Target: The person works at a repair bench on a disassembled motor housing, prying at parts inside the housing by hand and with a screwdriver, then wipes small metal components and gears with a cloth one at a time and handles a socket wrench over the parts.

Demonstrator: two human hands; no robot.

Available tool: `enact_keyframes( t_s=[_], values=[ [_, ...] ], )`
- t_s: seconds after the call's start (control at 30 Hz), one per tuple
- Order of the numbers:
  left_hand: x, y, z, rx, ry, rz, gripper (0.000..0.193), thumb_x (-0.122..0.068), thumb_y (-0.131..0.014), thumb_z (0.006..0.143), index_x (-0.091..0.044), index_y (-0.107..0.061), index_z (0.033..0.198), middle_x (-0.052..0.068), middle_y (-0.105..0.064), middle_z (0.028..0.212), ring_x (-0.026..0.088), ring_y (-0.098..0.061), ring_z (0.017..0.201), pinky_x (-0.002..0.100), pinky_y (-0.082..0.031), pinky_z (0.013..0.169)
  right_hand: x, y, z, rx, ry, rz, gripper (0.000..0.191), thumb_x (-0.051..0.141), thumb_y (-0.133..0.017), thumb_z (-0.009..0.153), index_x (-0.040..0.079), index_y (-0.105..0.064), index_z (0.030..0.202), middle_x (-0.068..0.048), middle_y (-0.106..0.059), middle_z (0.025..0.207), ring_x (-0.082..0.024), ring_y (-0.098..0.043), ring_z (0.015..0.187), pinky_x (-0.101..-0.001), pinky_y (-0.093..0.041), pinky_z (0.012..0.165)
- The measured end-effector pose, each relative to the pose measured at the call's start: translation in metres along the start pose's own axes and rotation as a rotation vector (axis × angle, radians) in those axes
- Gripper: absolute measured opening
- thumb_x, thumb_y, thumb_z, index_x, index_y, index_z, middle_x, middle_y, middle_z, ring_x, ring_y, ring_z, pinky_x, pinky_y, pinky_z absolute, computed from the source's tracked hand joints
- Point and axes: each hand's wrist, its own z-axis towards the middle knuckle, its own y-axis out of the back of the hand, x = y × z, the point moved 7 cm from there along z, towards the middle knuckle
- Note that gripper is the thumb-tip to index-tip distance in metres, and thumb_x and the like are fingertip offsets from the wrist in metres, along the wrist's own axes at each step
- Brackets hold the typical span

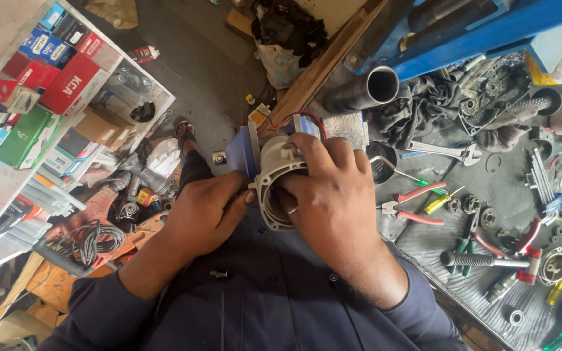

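A grey metal motor housing with a blue body part behind it sits in front of my chest, its round open end facing me. My right hand wraps over the housing from the right, fingers across its top and into the opening. My left hand presses against the housing's left rim with curled fingers. Red and black wires run out of the far end. Whether a small tool sits in my left hand is hidden.
On the right, a workbench carries red-handled pliers, screwdrivers, an adjustable wrench, a steel pipe, rags and gear parts. Shelves with coloured boxes stand at left. Wire coils and scrap lie on the floor.
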Motion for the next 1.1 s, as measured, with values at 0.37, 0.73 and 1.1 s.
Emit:
enact_keyframes(
  t_s=[0.37, 0.73, 1.1],
  values=[
    [-0.004, 0.001, -0.002, 0.007, 0.011, -0.037, 0.022, -0.026, -0.061, 0.101, -0.004, -0.059, 0.095, 0.016, -0.064, 0.078, 0.039, -0.066, 0.073, 0.046, -0.049, 0.063, 0.003, 0.004, -0.004, 0.008, 0.051, -0.044, 0.013, 0.020, -0.077, 0.066, 0.015, -0.078, 0.078, -0.007, -0.059, 0.131, -0.030, -0.055, 0.103, -0.0439, -0.044, 0.081],
    [0.001, 0.001, -0.007, -0.078, 0.016, 0.001, 0.018, -0.022, -0.068, 0.097, -0.005, -0.064, 0.102, 0.015, -0.067, 0.084, 0.034, -0.069, 0.075, 0.042, -0.052, 0.065, 0.001, 0.003, -0.009, -0.038, 0.070, -0.041, 0.009, 0.017, -0.072, 0.071, 0.017, -0.078, 0.077, -0.007, -0.059, 0.132, -0.030, -0.055, 0.106, -0.0437, -0.044, 0.084],
    [-0.106, 0.029, 0.005, -0.408, -0.470, 0.173, 0.032, -0.013, -0.073, 0.092, -0.006, -0.057, 0.119, 0.014, -0.063, 0.122, 0.031, -0.061, 0.111, 0.045, -0.047, 0.100, -0.028, 0.056, -0.051, -0.134, 0.112, 0.253, 0.025, 0.022, -0.065, 0.099, 0.008, -0.064, 0.120, -0.020, -0.049, 0.149, -0.037, -0.054, 0.131, -0.0511, -0.041, 0.112]
  ],
)
